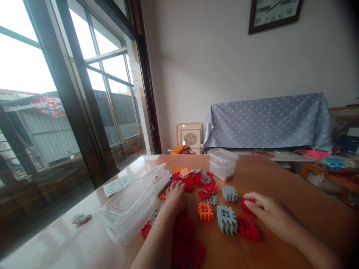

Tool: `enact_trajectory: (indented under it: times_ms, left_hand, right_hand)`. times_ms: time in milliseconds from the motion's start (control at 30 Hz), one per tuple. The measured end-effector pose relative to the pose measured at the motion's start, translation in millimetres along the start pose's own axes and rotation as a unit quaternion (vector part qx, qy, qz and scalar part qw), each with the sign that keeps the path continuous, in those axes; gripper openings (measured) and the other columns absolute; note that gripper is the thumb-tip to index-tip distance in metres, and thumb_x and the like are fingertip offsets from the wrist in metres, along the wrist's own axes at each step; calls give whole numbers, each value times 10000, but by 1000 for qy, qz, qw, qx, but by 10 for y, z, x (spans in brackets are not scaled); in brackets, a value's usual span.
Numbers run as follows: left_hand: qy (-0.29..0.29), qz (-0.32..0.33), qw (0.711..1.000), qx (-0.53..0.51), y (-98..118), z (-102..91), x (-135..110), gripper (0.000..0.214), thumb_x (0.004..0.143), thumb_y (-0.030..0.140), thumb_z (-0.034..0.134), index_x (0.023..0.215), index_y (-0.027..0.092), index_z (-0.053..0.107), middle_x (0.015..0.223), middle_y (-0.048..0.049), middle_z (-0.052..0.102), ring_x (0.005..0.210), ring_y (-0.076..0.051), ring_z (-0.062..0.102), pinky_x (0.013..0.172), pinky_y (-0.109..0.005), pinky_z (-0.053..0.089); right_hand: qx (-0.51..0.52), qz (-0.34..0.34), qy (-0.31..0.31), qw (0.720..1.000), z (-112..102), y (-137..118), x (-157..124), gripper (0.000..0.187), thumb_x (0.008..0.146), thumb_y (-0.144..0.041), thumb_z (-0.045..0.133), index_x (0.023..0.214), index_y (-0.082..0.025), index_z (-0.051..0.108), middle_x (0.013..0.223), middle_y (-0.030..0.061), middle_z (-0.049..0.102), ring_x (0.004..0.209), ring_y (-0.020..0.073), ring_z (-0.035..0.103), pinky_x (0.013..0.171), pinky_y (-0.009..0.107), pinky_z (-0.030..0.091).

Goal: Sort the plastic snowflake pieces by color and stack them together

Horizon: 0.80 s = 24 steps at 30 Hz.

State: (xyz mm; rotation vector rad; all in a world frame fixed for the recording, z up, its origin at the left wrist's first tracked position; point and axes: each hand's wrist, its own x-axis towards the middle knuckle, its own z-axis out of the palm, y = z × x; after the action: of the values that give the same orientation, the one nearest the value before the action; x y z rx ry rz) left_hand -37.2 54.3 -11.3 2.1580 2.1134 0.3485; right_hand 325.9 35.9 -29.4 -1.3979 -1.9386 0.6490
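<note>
My left hand (176,191) reaches over a loose pile of red interlocking building blocks (188,184), its fingers apart and resting on them. At the right, my right hand (265,205) has its thumb and fingers around a red building block (248,206) on the table. Beside it stand a stack of grey window-shaped blocks (226,219), a smaller grey stack (230,193) and a red stack (249,228). An orange stack (205,212) is further left. More red blocks (186,244) lie near me, partly hidden by my left forearm.
Clear plastic boxes with lids (129,209) stand left on the wooden table (269,172). Another clear box (223,164) is at the back. A paper sheet (117,185) and a small plastic packet (81,218) lie near the window side.
</note>
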Motion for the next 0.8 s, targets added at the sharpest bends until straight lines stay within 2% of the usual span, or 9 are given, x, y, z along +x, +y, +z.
enact_trajectory:
  times_ms: [67, 100, 167, 300, 367, 433, 567, 667, 800]
  left_hand:
    - [-22, 28, 999, 0, 24, 59, 12, 561, 910, 338, 486, 1469, 317, 452, 1627, -42, 364, 1520, -376, 196, 1197, -602, 194]
    - [-28, 38, 999, 1, 34, 79, 16, 561, 920, 348, 471, 1479, 325, 440, 1621, -36, 378, 1519, -381, 197, 1197, -619, 174]
    - [-20, 44, 999, 7, 54, 90, 21, 513, 914, 333, 475, 1426, 317, 498, 1543, -50, 489, 1471, -379, 300, 1183, -616, 199]
    - [23, 34, 999, 21, 90, 31, 26, 359, 860, 263, 519, 1203, 242, 623, 1291, -105, 661, 1262, -334, 514, 1109, -507, 336]
    - [33, 26, 999, 21, 106, 1, 25, 346, 848, 240, 516, 1176, 219, 623, 1260, -126, 664, 1220, -329, 532, 1058, -474, 380]
    - [39, 23, 999, 21, 119, -7, 18, 398, 841, 243, 520, 1229, 214, 601, 1297, -134, 642, 1223, -337, 524, 1032, -465, 395]
    - [22, 43, 999, 16, 142, 26, -7, 538, 823, 288, 560, 1359, 244, 543, 1366, -118, 619, 1272, -349, 500, 1095, -493, 331]
    - [10, 50, 999, 17, 152, 53, -12, 515, 800, 304, 595, 1312, 243, 586, 1316, -127, 647, 1272, -364, 503, 1119, -520, 287]
    - [18, 40, 999, 21, 157, 64, 13, 442, 784, 326, 620, 1211, 213, 633, 1258, -160, 640, 1209, -389, 523, 1047, -520, 354]
  right_hand:
    - [-5, -4, -1, 1000, 20, -26, -1, 382, 919, -556, 530, 1103, -267, 699, 935, 59, 788, 850, 278, 711, 764, 348, 519]
    - [-6, -4, 1, 1000, 27, -36, -1, 381, 917, -554, 532, 1099, -268, 705, 932, 60, 788, 839, 277, 710, 760, 347, 520]
    - [-6, -4, 9, 1000, 35, -48, -1, 380, 904, -554, 547, 1087, -267, 716, 902, 61, 788, 814, 275, 710, 741, 340, 524]
    - [-13, -7, 12, 1000, 31, -65, -6, 396, 906, -565, 532, 1092, -265, 713, 842, 48, 781, 787, 266, 715, 737, 329, 530]
    - [-25, -8, 2, 1000, 30, -87, -9, 411, 929, -574, 496, 1116, -269, 697, 853, 38, 779, 796, 260, 719, 768, 332, 528]
    - [-34, -7, 1, 999, 34, -119, -12, 411, 942, -569, 478, 1140, -272, 681, 859, 30, 777, 803, 253, 722, 781, 330, 524]
    - [-34, -17, 10, 999, 60, -174, -14, 374, 953, -510, 469, 1187, -283, 653, 847, 9, 765, 773, 227, 712, 731, 307, 508]
    - [-32, -29, 19, 999, 86, -186, -16, 352, 947, -486, 483, 1169, -277, 658, 889, 15, 766, 792, 220, 708, 726, 299, 502]
    - [-24, -34, 24, 999, 113, -205, -22, 342, 935, -479, 504, 1135, -269, 684, 915, 25, 774, 818, 223, 711, 733, 298, 503]
